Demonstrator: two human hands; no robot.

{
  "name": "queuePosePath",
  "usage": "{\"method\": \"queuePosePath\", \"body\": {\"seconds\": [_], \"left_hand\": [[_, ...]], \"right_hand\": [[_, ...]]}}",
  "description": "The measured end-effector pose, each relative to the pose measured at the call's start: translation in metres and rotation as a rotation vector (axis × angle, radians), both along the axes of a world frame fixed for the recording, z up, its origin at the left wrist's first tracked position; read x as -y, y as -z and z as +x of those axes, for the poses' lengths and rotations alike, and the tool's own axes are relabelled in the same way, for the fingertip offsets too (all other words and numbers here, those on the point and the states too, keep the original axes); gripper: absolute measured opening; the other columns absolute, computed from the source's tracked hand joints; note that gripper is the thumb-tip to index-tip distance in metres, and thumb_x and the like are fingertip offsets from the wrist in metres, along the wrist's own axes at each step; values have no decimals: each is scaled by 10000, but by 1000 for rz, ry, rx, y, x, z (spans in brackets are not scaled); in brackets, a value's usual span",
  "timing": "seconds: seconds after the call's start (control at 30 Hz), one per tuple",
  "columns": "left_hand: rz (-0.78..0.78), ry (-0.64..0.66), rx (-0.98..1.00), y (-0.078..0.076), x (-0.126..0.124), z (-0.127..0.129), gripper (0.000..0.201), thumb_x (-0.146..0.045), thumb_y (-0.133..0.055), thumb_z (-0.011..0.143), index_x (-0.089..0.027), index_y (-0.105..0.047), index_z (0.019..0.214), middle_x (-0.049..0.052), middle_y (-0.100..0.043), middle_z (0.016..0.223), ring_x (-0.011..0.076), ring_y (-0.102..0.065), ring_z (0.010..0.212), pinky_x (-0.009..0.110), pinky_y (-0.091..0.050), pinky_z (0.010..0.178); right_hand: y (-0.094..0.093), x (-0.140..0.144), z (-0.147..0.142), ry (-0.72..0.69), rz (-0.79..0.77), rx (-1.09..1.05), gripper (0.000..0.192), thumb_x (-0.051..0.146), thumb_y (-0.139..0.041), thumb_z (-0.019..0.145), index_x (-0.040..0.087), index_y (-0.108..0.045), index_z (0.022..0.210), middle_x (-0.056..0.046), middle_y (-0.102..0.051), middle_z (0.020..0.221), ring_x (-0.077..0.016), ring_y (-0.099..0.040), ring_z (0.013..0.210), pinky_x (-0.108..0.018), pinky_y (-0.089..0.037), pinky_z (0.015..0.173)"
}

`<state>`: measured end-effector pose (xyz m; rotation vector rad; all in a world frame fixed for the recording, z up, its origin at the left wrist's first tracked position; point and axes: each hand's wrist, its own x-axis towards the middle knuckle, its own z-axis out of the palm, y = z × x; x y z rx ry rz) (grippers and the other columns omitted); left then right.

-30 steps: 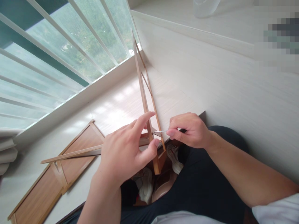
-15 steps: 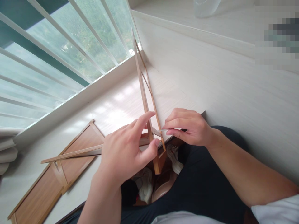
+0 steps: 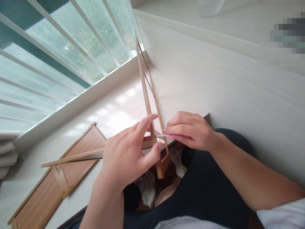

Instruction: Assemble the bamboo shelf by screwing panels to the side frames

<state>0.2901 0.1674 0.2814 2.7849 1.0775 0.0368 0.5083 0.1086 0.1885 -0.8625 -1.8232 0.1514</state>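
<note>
L hand (image 3: 130, 154) at 1 wood frame (image 3: 146, 95), grip unclear, R hand (image 3: 190, 131) pinching 1 thin rod (image 3: 162, 135), w/ 2 shoes (image 3: 149, 190) below.

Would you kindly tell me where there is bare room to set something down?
Pale surface lies bare between the wooden panel, window sill and wooden frame; a narrower strip runs between frame and side wall. The frame's near end is crowded by the left hand, right hand and thin tool.

A pale curtain (image 3: 7, 154) flanks a barred window (image 3: 71, 54); a translucent container (image 3: 209, 8) tops a ledge (image 3: 234, 27).
</note>
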Motion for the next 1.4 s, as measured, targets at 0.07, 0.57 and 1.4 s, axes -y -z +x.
{"method": "queuePosePath", "body": {"seconds": [0.07,0.57,1.4], "left_hand": [[2,-1,3,0,0,0,558,-549,-443,953,-350,-445,1475,-12,-787,994,261,-766,949,321,-498,701],[5,-2,4,0,1,-1,549,-551,-453,957,-357,-443,1471,-18,-787,1051,245,-766,947,309,-488,690],[23,11,23,3,1,-1,543,-542,-456,954,-358,-439,1465,-28,-783,1002,253,-768,926,325,-464,682]], "right_hand": [[0,1,-3,17,17,7,131,214,-669,994,209,-726,1112,-67,-735,985,-177,-660,867,-314,-569,778],[4,3,-11,-70,-188,-205,164,281,-609,1046,159,-716,1025,-17,-712,791,-100,-607,660,-218,-476,649],[2,0,-5,-58,-72,-59,88,183,-624,1011,171,-704,1045,-93,-734,963,-182,-630,849,-331,-534,783]]}}
